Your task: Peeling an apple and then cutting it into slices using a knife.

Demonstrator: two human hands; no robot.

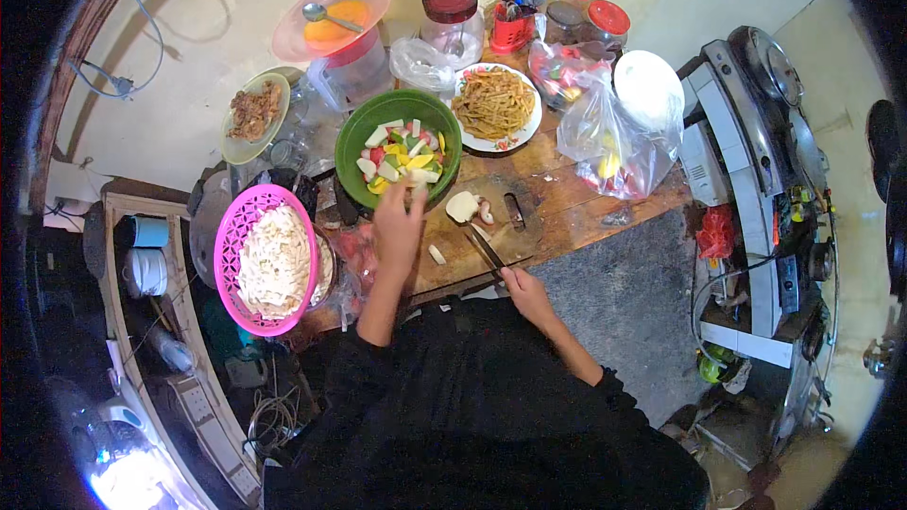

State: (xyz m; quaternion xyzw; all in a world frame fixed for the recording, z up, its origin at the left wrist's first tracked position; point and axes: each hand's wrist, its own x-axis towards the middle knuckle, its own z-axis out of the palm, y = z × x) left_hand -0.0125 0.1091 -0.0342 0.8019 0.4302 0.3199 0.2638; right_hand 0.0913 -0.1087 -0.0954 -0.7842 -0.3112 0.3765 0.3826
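My right hand (526, 292) grips the handle of a knife (487, 249), its blade angled over the wooden cutting board (521, 244). Close to the blade tip lies a pale cut vegetable piece (462, 206) beside some pinkish scraps (485, 211). A small white piece (436, 254) sits nearer the board's front edge. My left hand (402, 219) reaches over the near rim of a green plastic bowl (348, 156). White, yellow, green and red chunks (400, 156) fill the bowl. The left fingertips are blurred against them, so whether they hold a piece is unclear.
A pink basket (227, 255) of white strips stands left. Behind are a plate of fried strips (494, 110), a jug (354, 71) topped by a pink dish (294, 21), and jars (451, 18). Plastic bags (609, 134) lie right, near a stove (744, 99).
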